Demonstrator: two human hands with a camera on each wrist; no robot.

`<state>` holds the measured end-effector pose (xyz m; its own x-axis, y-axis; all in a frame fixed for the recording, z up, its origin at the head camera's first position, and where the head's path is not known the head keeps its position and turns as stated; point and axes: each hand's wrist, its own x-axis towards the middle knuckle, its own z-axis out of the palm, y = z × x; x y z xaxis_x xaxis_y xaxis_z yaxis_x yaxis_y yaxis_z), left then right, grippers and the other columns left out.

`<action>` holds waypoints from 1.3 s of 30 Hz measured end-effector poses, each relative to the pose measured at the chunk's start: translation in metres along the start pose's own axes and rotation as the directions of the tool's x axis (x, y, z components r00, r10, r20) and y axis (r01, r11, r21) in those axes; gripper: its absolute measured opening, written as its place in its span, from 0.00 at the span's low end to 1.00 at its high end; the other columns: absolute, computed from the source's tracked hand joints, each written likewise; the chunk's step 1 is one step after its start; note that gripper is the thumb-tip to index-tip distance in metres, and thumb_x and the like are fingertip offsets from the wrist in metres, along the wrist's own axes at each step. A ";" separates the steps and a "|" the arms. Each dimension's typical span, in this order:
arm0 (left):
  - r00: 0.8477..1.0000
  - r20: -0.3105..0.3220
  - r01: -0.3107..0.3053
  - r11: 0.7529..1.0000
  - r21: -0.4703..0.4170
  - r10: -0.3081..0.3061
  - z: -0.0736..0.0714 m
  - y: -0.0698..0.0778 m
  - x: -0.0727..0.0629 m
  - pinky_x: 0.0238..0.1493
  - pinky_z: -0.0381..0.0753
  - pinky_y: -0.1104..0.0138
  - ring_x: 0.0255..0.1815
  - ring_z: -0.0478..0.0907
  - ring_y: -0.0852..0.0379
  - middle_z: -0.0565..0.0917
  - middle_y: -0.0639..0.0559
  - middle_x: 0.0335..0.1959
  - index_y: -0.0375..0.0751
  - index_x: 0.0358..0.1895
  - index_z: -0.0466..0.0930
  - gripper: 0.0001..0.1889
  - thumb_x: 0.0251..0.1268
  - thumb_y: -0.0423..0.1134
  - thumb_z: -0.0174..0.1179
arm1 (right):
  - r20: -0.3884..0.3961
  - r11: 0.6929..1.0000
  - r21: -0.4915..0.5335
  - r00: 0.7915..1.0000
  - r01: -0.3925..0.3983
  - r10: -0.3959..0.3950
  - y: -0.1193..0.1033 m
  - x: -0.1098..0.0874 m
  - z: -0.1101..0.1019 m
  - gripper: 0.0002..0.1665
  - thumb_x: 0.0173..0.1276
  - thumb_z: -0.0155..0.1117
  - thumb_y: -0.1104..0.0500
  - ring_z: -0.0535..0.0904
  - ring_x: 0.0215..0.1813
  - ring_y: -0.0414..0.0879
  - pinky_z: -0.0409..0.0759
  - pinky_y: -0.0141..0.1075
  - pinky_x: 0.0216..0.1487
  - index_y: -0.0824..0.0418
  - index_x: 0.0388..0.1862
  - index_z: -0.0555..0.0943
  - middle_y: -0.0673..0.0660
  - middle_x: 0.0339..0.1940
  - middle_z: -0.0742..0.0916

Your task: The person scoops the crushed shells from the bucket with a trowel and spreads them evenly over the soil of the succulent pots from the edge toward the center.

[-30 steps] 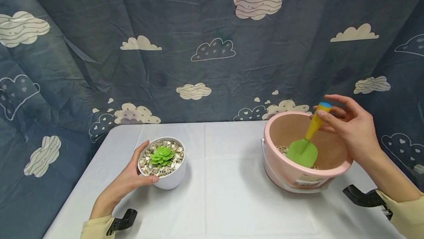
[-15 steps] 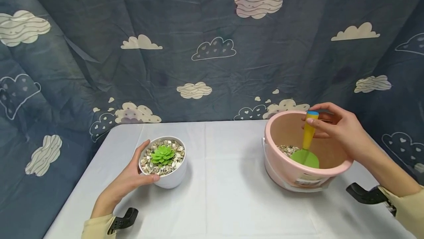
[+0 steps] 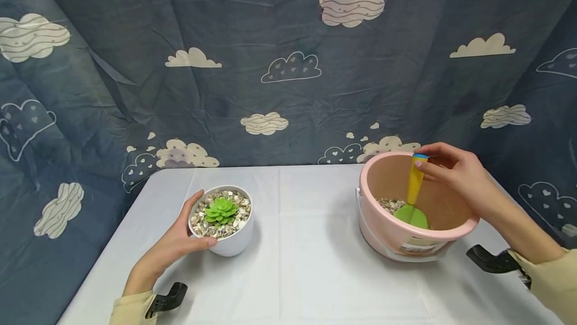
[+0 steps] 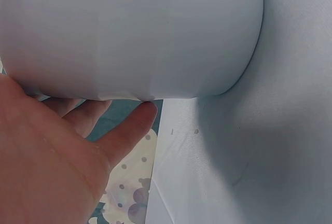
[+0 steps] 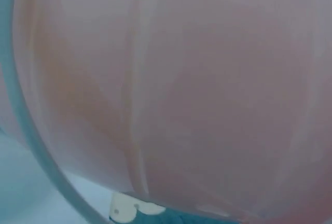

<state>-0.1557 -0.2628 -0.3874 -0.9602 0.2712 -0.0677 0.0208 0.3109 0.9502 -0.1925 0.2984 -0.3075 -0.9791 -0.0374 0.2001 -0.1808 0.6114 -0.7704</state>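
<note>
A white pot (image 3: 236, 245) stands on the left of the table, filled with small pebbles around a green succulent (image 3: 221, 210). My left hand (image 3: 168, 246) holds it by its left side, thumb at the front and index finger behind. Up close in the left wrist view, fingers touch the pot's smooth wall (image 4: 129, 37). On the right, my right hand (image 3: 462, 177) grips the yellow handle of a toy shovel (image 3: 415, 180) with a blue end. Its green blade is inside the pink bucket (image 3: 383, 235), the tip hidden behind the rim, beside pebbles (image 3: 388, 205).
The bucket's pale carrying handle (image 5: 31, 130) hangs down its side, and its pink wall fills most of the right wrist view. A white cloth (image 3: 306, 265) covers the table. Behind it hangs a dark blue curtain (image 3: 288, 19) with cloud prints.
My right hand has moved left and down with the shovel. The shovel now stands more upright and its blade is deeper in the bucket. My left hand and the pot stay put.
</note>
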 end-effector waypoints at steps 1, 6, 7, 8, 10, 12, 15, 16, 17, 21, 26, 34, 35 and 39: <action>1.000 0.000 0.002 1.000 -0.001 -0.002 0.000 0.000 0.000 0.65 0.62 0.52 0.73 0.51 0.38 0.41 0.36 0.78 0.55 0.80 0.37 0.58 0.54 0.37 0.73 | -0.002 1.000 -0.005 1.000 0.003 -0.003 0.000 0.000 0.000 0.25 0.69 0.65 0.47 0.80 0.44 0.33 0.79 0.25 0.40 0.57 0.59 0.77 0.43 0.45 0.83; 1.000 -0.004 0.006 1.000 -0.009 -0.006 -0.001 0.001 -0.001 0.66 0.59 0.46 0.74 0.49 0.36 0.39 0.36 0.78 0.56 0.80 0.37 0.58 0.54 0.37 0.72 | 0.019 1.000 -0.025 1.000 0.017 -0.016 0.004 0.006 -0.001 0.25 0.68 0.66 0.47 0.80 0.43 0.34 0.79 0.26 0.41 0.57 0.59 0.78 0.44 0.45 0.84; 1.000 -0.005 0.006 1.000 -0.010 -0.006 -0.001 0.000 -0.001 0.66 0.59 0.46 0.74 0.49 0.37 0.39 0.36 0.78 0.56 0.80 0.37 0.58 0.54 0.37 0.72 | 0.031 1.000 -0.027 0.999 0.015 -0.014 0.005 0.008 -0.001 0.25 0.68 0.67 0.47 0.80 0.43 0.34 0.80 0.27 0.41 0.57 0.59 0.78 0.45 0.45 0.85; 1.000 -0.007 0.007 1.000 -0.009 -0.007 -0.001 0.000 -0.001 0.66 0.59 0.47 0.74 0.49 0.37 0.40 0.36 0.78 0.55 0.80 0.37 0.58 0.54 0.37 0.72 | 0.051 0.999 -0.028 0.999 0.016 -0.015 0.007 0.010 -0.002 0.25 0.68 0.67 0.48 0.81 0.43 0.34 0.80 0.27 0.41 0.57 0.60 0.78 0.45 0.45 0.85; 1.000 -0.009 0.009 1.000 -0.005 -0.009 0.000 -0.001 -0.001 0.66 0.60 0.50 0.74 0.50 0.37 0.41 0.35 0.77 0.55 0.80 0.37 0.58 0.54 0.37 0.73 | 0.097 1.000 -0.022 0.995 0.013 -0.010 0.009 0.015 -0.004 0.25 0.69 0.67 0.49 0.81 0.44 0.35 0.81 0.30 0.42 0.58 0.61 0.77 0.47 0.46 0.85; 1.000 -0.009 0.008 1.000 -0.002 -0.008 0.000 -0.002 -0.001 0.65 0.61 0.53 0.73 0.51 0.38 0.42 0.35 0.77 0.54 0.80 0.37 0.58 0.53 0.37 0.73 | 0.145 1.000 -0.006 0.989 0.000 0.001 0.012 0.020 -0.006 0.26 0.69 0.67 0.50 0.82 0.44 0.36 0.82 0.33 0.42 0.58 0.62 0.76 0.50 0.48 0.85; 1.000 -0.009 0.006 1.000 -0.002 -0.006 0.001 -0.004 -0.001 0.64 0.61 0.56 0.73 0.52 0.38 0.43 0.35 0.77 0.53 0.80 0.37 0.58 0.53 0.37 0.73 | 0.209 1.000 -0.003 0.978 0.005 -0.004 0.013 0.026 -0.008 0.27 0.69 0.66 0.51 0.82 0.46 0.37 0.83 0.36 0.43 0.59 0.63 0.75 0.55 0.51 0.84; 1.000 -0.009 0.005 1.000 -0.003 -0.005 0.001 -0.004 -0.001 0.64 0.61 0.56 0.73 0.52 0.38 0.43 0.35 0.77 0.53 0.80 0.37 0.58 0.53 0.37 0.73 | 0.218 1.000 -0.010 0.976 0.007 -0.005 0.013 0.028 -0.008 0.27 0.69 0.67 0.51 0.83 0.46 0.38 0.83 0.36 0.43 0.59 0.63 0.75 0.56 0.51 0.84; 1.000 -0.008 0.004 1.000 -0.006 -0.004 0.002 -0.004 -0.001 0.64 0.62 0.56 0.73 0.53 0.38 0.43 0.35 0.77 0.53 0.80 0.37 0.58 0.53 0.37 0.73 | 0.223 1.000 -0.019 0.975 0.008 -0.003 0.012 0.030 -0.008 0.27 0.68 0.67 0.50 0.83 0.46 0.40 0.83 0.36 0.42 0.58 0.62 0.76 0.57 0.51 0.85; 1.000 -0.005 0.005 1.000 -0.013 -0.005 0.003 -0.004 0.000 0.63 0.63 0.58 0.73 0.52 0.38 0.43 0.36 0.77 0.54 0.80 0.38 0.58 0.54 0.38 0.73 | 0.218 0.998 -0.062 0.976 0.019 -0.005 0.010 0.036 -0.008 0.26 0.67 0.69 0.49 0.82 0.44 0.48 0.83 0.36 0.40 0.57 0.60 0.80 0.59 0.47 0.85; 1.000 -0.007 -0.001 1.000 -0.005 0.001 0.002 -0.004 -0.001 0.64 0.62 0.57 0.73 0.52 0.38 0.43 0.36 0.77 0.55 0.80 0.38 0.58 0.53 0.37 0.73 | 0.212 0.994 -0.107 0.977 0.037 -0.013 0.011 0.040 -0.009 0.25 0.67 0.68 0.47 0.80 0.40 0.54 0.83 0.37 0.35 0.58 0.58 0.81 0.60 0.45 0.84; 1.000 -0.009 -0.005 1.000 0.003 0.005 0.001 -0.002 -0.001 0.65 0.61 0.54 0.73 0.51 0.38 0.43 0.35 0.77 0.55 0.80 0.37 0.58 0.54 0.37 0.73 | 0.255 0.999 -0.044 0.967 0.020 -0.008 0.019 0.048 -0.013 0.25 0.71 0.64 0.48 0.82 0.44 0.51 0.84 0.39 0.39 0.60 0.61 0.80 0.60 0.54 0.84; 1.000 -0.008 -0.008 1.000 0.002 0.008 0.001 -0.002 -0.001 0.65 0.60 0.53 0.73 0.51 0.38 0.43 0.35 0.77 0.55 0.80 0.37 0.58 0.54 0.37 0.73 | 0.266 0.999 -0.037 0.964 0.021 -0.011 0.020 0.049 -0.013 0.25 0.71 0.64 0.49 0.83 0.45 0.50 0.84 0.39 0.39 0.59 0.62 0.79 0.60 0.54 0.84; 1.000 -0.005 -0.016 1.000 0.000 0.016 0.001 -0.002 0.001 0.66 0.58 0.49 0.73 0.51 0.38 0.43 0.35 0.77 0.54 0.80 0.37 0.58 0.53 0.37 0.73 | 0.296 0.998 -0.036 0.954 0.052 -0.039 0.023 0.052 -0.014 0.23 0.71 0.64 0.50 0.82 0.48 0.49 0.84 0.38 0.41 0.56 0.62 0.80 0.57 0.55 0.83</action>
<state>-0.1560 -0.2624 -0.3892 -0.9611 0.2716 -0.0507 0.0365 0.3068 0.9511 -0.2461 0.3213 -0.3068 -0.9551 -0.2934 0.0418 -0.2279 0.6369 -0.7365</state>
